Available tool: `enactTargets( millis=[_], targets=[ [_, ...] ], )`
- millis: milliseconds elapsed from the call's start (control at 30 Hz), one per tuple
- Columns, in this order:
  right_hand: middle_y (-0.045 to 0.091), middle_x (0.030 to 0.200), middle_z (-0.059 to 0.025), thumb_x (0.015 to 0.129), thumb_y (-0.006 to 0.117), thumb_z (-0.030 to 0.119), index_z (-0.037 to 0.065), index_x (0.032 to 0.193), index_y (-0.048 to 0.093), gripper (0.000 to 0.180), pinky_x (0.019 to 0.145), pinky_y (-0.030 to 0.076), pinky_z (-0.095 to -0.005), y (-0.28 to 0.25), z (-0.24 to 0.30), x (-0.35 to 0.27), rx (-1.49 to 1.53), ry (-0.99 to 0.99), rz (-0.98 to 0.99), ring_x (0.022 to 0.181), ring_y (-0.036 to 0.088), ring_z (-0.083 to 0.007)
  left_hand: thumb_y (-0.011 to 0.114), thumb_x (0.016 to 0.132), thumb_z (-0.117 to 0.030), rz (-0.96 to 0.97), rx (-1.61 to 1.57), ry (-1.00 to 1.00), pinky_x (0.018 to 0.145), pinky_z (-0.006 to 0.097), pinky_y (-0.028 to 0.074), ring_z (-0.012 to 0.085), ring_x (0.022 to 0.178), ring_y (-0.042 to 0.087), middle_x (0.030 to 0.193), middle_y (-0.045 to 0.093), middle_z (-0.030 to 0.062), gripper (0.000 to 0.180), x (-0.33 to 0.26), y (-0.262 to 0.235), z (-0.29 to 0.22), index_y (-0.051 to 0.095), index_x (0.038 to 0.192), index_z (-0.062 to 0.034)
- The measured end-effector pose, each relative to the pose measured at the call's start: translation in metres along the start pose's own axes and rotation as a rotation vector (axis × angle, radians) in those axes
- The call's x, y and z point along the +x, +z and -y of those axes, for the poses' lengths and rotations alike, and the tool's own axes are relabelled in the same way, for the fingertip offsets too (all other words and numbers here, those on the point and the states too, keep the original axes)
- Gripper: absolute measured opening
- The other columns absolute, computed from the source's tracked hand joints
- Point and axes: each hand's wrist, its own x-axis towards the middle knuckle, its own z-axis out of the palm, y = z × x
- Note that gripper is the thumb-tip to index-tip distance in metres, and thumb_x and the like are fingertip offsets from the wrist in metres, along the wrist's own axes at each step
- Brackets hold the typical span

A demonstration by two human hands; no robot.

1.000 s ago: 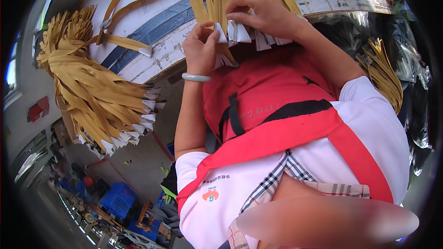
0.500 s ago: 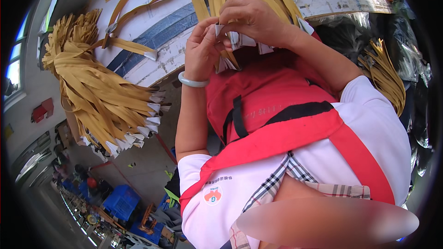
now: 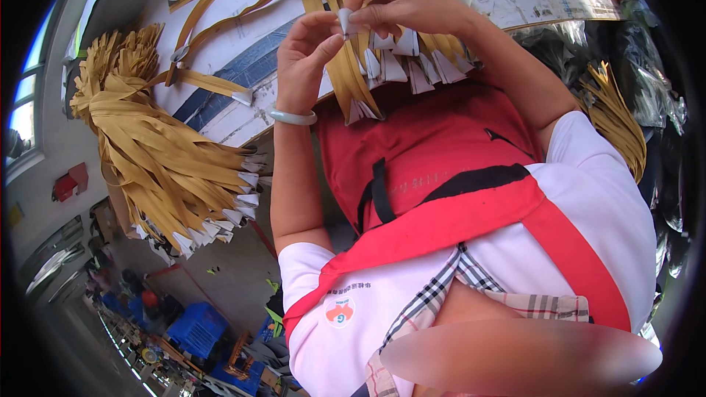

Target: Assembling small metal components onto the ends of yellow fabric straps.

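White-and-blue table (image 3: 220, 114) above cluttered workshop floor (image 3: 220, 279)

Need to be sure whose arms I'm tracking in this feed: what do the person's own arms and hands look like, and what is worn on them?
Both forearms are bare, with no gloves on the left hand or the right hand. A pale, smooth bangle circles the left wrist. Short white sleeves cover only the upper arms. No rings or watch are visible.

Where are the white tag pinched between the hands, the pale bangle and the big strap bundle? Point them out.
white tag (image 3: 344, 20), head view, its middle.
pale bangle (image 3: 291, 116), head view, front of the band.
strap bundle (image 3: 158, 162), head view, mid-bundle.
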Motion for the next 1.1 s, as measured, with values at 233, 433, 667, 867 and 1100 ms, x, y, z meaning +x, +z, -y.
enactTargets(
  millis=[233,433,667,867,1100],
  targets=[
    [0.060,0.078,0.0033,0.097,0.063,0.020,0.007,0.099,0.066,0.013,0.056,0.043,-0.0187,-0.003,-0.007,0.005,-0.011,-0.012,0.003,0.062,0.052,-0.0028,0.066,0.089,0.000,0.019,-0.196,-0.112,0.089,0.030,0.052,0.0158,0.102,0.064,0.110,0.066,0.0062,0.031,0.001,0.006,0.005,0.059,0.119,0.0011],
    [0.059,0.078,0.0042,0.096,0.064,0.022,0.008,0.099,0.066,0.015,0.057,0.042,-0.0188,0.002,-0.011,0.007,-0.058,-0.017,0.074,0.062,0.051,-0.0029,0.068,0.087,0.003,0.067,-0.297,-0.134,0.086,0.029,0.052,0.0147,0.098,0.064,0.107,0.067,0.0059,0.028,0.001,-0.013,0.026,0.062,0.113,-0.0001],
    [0.060,0.077,0.0022,0.093,0.068,0.023,0.007,0.095,0.064,0.017,0.057,0.042,-0.0189,0.002,-0.013,0.006,0.096,0.024,0.156,0.063,0.052,-0.0038,0.071,0.084,0.003,-0.007,-0.072,-0.063,0.085,0.027,0.052,0.0145,0.089,0.066,0.099,0.070,0.0059,0.014,-0.002,-0.003,0.014,0.068,0.097,0.0005],
    [0.061,0.075,0.0004,0.088,0.072,0.023,0.005,0.089,0.062,0.020,0.058,0.044,-0.0222,0.006,0.000,0.007,0.000,-0.003,0.123,0.065,0.055,-0.0058,0.069,0.086,0.005,-0.113,0.043,0.012,0.081,0.026,0.053,0.0135,0.088,0.066,0.093,0.070,0.0063,0.011,-0.007,0.000,0.007,0.068,0.096,0.0018],
    [0.055,0.073,-0.0075,0.084,0.068,0.011,0.004,0.086,0.055,0.015,0.058,0.044,-0.0339,0.041,-0.023,0.015,-0.725,-0.494,-0.435,0.065,0.058,-0.0206,0.065,0.088,0.005,-0.417,0.798,0.467,0.068,0.024,0.053,0.0123,0.083,0.067,0.092,0.067,0.0075,0.004,-0.012,0.027,0.019,0.062,0.090,0.0020]
  ],
)
